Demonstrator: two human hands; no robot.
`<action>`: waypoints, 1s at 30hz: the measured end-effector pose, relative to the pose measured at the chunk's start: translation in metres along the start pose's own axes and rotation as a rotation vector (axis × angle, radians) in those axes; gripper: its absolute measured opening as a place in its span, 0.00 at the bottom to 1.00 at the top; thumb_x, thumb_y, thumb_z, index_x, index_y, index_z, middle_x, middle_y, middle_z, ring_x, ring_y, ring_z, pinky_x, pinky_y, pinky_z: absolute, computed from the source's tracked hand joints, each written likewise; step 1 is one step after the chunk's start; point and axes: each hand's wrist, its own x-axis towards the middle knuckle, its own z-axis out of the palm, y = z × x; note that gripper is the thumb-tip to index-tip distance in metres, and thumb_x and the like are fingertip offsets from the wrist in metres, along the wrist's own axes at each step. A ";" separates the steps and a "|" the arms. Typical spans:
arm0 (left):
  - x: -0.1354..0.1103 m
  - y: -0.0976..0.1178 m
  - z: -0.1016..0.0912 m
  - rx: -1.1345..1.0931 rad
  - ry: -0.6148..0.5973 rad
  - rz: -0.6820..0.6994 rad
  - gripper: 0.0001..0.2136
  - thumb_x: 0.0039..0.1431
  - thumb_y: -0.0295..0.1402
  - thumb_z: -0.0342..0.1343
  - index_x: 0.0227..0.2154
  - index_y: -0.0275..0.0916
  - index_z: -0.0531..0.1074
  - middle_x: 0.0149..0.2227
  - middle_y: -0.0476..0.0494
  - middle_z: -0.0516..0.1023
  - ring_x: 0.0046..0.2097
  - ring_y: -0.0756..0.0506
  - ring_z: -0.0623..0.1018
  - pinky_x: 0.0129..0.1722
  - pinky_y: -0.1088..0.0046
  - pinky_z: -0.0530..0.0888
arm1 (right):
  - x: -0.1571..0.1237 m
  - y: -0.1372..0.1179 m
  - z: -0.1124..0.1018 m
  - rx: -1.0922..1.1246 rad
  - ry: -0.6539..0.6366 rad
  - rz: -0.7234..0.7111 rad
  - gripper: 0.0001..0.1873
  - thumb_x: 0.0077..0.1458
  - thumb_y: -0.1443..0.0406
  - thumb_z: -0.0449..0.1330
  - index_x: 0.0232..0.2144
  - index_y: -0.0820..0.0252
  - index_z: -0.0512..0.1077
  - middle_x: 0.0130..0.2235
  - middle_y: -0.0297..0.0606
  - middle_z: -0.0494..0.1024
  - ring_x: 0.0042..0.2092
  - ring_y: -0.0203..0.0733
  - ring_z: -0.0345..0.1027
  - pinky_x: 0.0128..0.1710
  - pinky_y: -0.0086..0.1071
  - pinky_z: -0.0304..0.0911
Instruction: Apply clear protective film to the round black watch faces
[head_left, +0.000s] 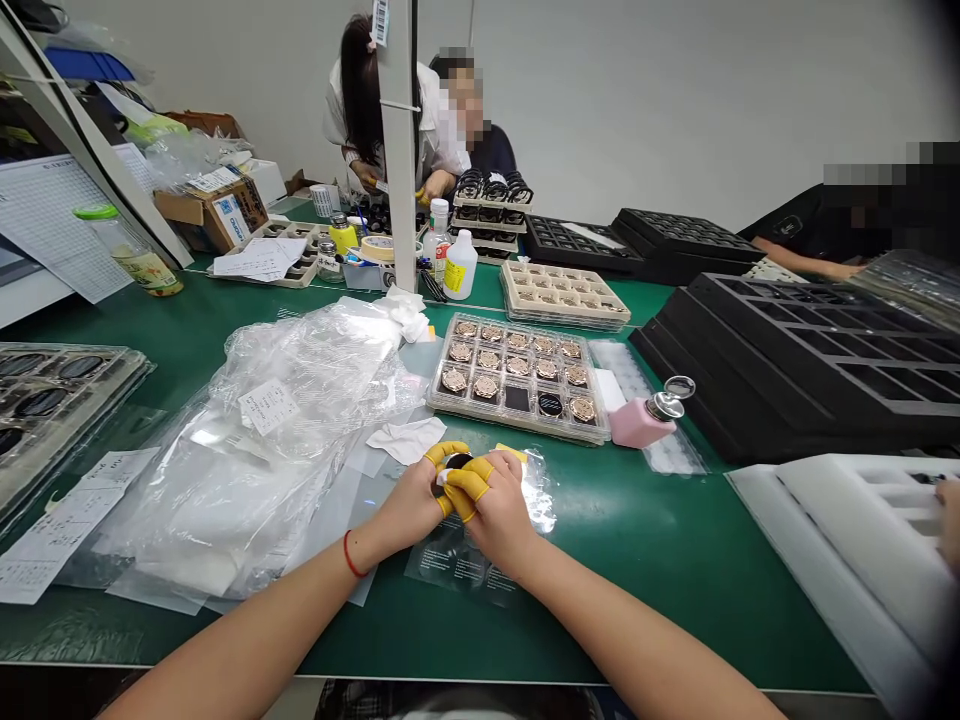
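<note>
My left hand [415, 500] is closed, its yellow-cotted thumb and fingers gripping a small round black disc [458, 461] by the edge. My right hand [499, 515] is pinched around a small white wipe [442, 478], which is against the disc; fingers partly hide both. Under the hands lies a clear printed plastic film [457, 568]. Just beyond is a clear plastic tray [517, 428] of rose-gold, watch-like round parts [486, 386], with one black disc [550, 404] in its front row. A crumpled white tissue [407, 440] lies left of the tray.
Clear plastic bags [300, 400] spread across the left. A pink pump bottle [643, 422] stands right of the tray, before stacked black trays [750, 380]. White foam [840, 520] sits at right near another person's hand [951, 520]. A post [400, 150] rises behind; co-workers sit beyond.
</note>
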 end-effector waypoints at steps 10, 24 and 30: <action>0.004 0.001 0.000 -0.117 0.039 -0.058 0.23 0.49 0.34 0.61 0.47 0.40 0.61 0.39 0.46 0.73 0.40 0.46 0.75 0.42 0.69 0.72 | 0.014 0.030 -0.010 -0.031 0.082 0.265 0.05 0.57 0.66 0.53 0.31 0.56 0.69 0.30 0.34 0.72 0.35 0.40 0.60 0.42 0.38 0.50; 0.005 -0.001 -0.009 -0.073 0.029 -0.003 0.21 0.52 0.32 0.58 0.48 0.42 0.59 0.43 0.44 0.75 0.46 0.44 0.76 0.50 0.63 0.70 | 0.011 0.043 -0.025 0.110 -0.087 0.490 0.10 0.55 0.64 0.51 0.38 0.57 0.70 0.40 0.41 0.74 0.44 0.46 0.63 0.45 0.41 0.55; 0.006 -0.001 -0.013 -0.058 0.056 0.027 0.20 0.52 0.32 0.57 0.48 0.42 0.59 0.47 0.41 0.74 0.48 0.44 0.75 0.53 0.61 0.67 | 0.017 0.045 -0.034 0.320 -0.267 0.629 0.07 0.49 0.67 0.53 0.28 0.57 0.71 0.35 0.38 0.75 0.41 0.44 0.66 0.40 0.37 0.60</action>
